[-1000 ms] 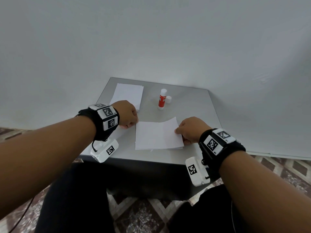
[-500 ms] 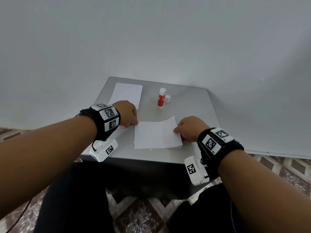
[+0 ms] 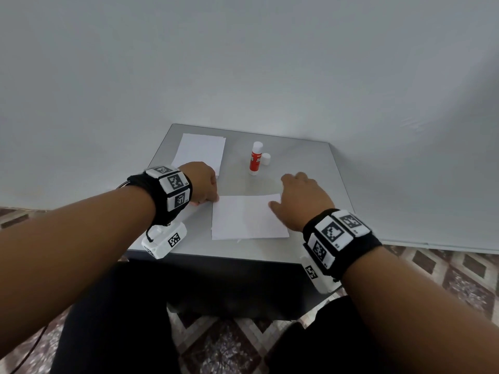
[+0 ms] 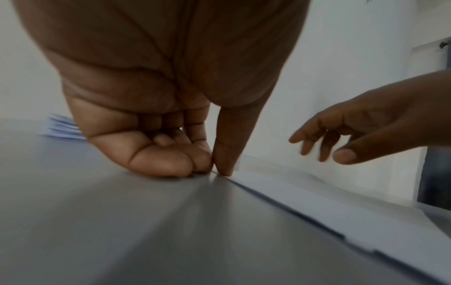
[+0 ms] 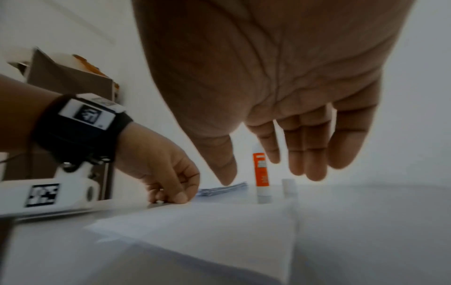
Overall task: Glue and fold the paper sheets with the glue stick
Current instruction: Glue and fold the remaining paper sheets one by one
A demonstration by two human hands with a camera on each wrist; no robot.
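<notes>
A folded white paper sheet (image 3: 248, 217) lies near the front edge of the grey table (image 3: 310, 171). My left hand (image 3: 212, 198) pinches its far left corner between thumb and curled fingers, pressed to the table (image 4: 214, 167). Above the sheet's right side hovers my right hand (image 3: 289, 193), fingers spread and holding nothing (image 5: 250, 170). The red and white glue stick (image 3: 255, 159) stands upright beyond the sheet, just past the right fingertips (image 5: 261, 177). Its white cap (image 3: 266, 159) stands off beside it.
A stack of white paper sheets (image 3: 201, 151) lies at the table's far left, just beyond my left hand. A white wall closes the table's far and right sides. Patterned floor tiles show below the front edge.
My right hand has let go of the sheet's right edge, opened, and risen toward the far side. The sheet now lies flatter. The left hand has stayed on its corner.
</notes>
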